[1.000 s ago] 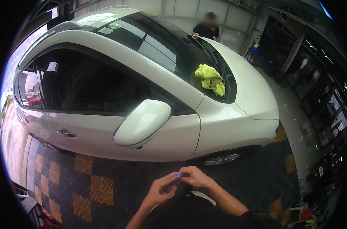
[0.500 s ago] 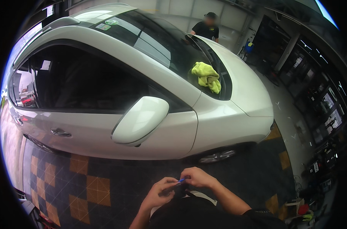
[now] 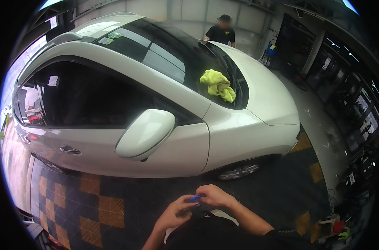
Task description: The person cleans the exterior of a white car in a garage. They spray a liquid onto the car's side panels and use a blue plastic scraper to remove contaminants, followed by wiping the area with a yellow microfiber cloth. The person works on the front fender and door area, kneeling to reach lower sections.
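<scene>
In front of my body, my two hands meet over a small blue object point(image 3: 194, 198), too small for its kind to be made out. My right hand point(image 3: 215, 196) is closed, pinching the blue object from above. The fingers of my left hand point(image 3: 175, 211) reach to its left side and close against it, thumb lower down. Part of the fingertips is hidden. Beyond my hands stands a white car point(image 3: 173, 152), its side towards me. A crumpled yellow-green cloth point(image 3: 218, 85) lies at the base of its windshield, out of my hands' reach.
The white side mirror point(image 3: 145, 133) sticks out from the car towards me. Beyond the hood stands a person point(image 3: 220, 33) in dark clothes and a cap. The floor has dark and tan tiles point(image 3: 111, 210). Assorted equipment point(image 3: 356, 175) lines the right side.
The view has shifted slightly, and the car sits a little further left and lower in it. My hands stay together on the blue object, more of which now shows. The far person stands more upright.
</scene>
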The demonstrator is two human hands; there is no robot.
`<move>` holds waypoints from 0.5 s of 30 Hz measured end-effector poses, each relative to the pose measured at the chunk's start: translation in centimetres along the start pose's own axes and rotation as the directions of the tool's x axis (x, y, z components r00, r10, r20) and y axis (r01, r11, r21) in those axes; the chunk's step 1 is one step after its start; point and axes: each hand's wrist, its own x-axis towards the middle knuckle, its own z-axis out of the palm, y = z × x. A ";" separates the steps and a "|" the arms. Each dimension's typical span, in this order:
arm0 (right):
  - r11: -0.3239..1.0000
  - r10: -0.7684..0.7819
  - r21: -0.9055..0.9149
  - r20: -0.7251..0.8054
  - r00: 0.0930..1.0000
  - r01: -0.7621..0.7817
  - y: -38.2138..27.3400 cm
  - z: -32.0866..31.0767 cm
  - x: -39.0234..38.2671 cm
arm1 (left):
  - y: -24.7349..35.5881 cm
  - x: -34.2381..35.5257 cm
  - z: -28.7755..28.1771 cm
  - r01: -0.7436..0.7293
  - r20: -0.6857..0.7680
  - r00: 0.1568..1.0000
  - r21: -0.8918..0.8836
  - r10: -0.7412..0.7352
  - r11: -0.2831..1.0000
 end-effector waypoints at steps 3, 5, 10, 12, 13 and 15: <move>0.997 -0.071 0.003 -0.025 0.997 0.071 1.4 -0.8 -0.9 | 0.4 1.0 1.8 0.002 -0.036 0.999 0.029 -0.001 1.000; 0.998 -0.065 0.010 -0.053 0.996 0.066 1.5 -1.7 -2.1 | 1.6 2.1 3.1 -0.012 -0.079 0.997 0.039 0.015 0.999; 0.994 -0.019 0.107 -0.139 0.990 0.034 4.4 -5.1 -6.6 | 3.0 5.3 8.4 -0.055 -0.097 0.994 -0.071 0.048 0.996; 0.976 0.028 0.218 -0.155 0.987 0.006 5.9 -6.5 -9.4 | 3.8 7.0 10.6 -0.030 -0.030 0.999 -0.100 0.027 0.995; 0.959 0.055 0.283 -0.163 0.985 -0.006 6.9 -6.7 -10.8 | 3.9 7.9 11.7 -0.051 -0.020 0.999 -0.072 0.050 0.996; 0.939 0.091 0.344 -0.182 0.979 -0.023 8.5 -7.5 -13.4 | 3.8 8.6 13.9 -0.021 0.050 0.998 -0.092 0.026 0.996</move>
